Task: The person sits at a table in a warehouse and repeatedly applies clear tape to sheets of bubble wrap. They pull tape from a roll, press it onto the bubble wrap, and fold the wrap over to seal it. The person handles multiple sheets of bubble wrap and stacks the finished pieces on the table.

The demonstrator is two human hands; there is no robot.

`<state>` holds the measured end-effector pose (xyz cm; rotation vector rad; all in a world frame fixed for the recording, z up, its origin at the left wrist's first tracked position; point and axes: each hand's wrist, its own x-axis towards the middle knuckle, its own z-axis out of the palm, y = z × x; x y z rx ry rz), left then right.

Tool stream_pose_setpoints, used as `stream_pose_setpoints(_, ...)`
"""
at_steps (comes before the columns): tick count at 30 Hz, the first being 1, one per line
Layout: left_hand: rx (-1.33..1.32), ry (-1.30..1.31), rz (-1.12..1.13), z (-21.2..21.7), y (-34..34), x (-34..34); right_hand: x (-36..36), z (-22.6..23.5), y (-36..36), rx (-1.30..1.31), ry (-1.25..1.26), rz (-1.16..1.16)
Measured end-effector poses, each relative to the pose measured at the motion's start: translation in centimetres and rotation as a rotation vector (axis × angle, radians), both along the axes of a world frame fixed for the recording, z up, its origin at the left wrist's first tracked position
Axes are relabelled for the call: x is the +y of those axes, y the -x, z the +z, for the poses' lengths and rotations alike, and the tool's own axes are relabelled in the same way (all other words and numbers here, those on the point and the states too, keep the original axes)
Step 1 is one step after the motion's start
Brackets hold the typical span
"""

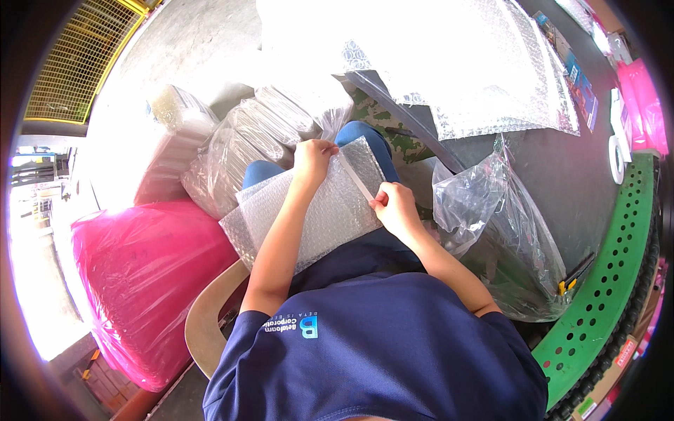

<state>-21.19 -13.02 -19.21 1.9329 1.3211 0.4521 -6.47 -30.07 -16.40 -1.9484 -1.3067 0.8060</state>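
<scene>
Across my lap lies a flat sheet or pouch of clear bubble wrap (pixel 316 210), with its layers slightly fanned out at the left. A narrow pale strip (pixel 357 177), which looks like tape, runs slantwise over its right part. My left hand (pixel 313 160) is closed in a pinch at the strip's upper end. At the lower end, my right hand (pixel 396 208) pinches the strip near the wrap's right edge. Both hands rest close to the wrap, and the strip looks straight between them.
Plastic-wrapped stacks (pixel 260 126) stand beyond my knees, with a big pink wrapped bundle (pixel 154 281) at left. A clear plastic bag (pixel 498 231) sits at right. Bubble wrap sheets (pixel 505 84) cover the dark table (pixel 562 189); a white tape roll (pixel 616 160) lies near its green perforated edge (pixel 597 309).
</scene>
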Motion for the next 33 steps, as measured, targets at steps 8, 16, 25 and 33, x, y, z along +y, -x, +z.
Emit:
stream_pose_setpoints(8,-0.134,0.079,0.023,1.8,0.1,0.4,-0.5,-0.7,-0.2,0.014,-0.006,-0.016)
stream_pose_setpoints(16,-0.313,0.117,0.083,5.2,-0.4,-1.0,-3.7,2.1,-0.9,0.137,-0.146,-0.069)
stream_pose_setpoints(25,-0.371,-0.236,-0.046,8.5,-2.2,-2.9,-5.2,1.3,-2.2,0.153,-0.272,-0.087)
stream_pose_setpoints(33,-0.309,-0.413,-0.128,6.1,-3.3,-4.0,-5.9,0.9,-5.6,0.059,-0.065,-0.121)
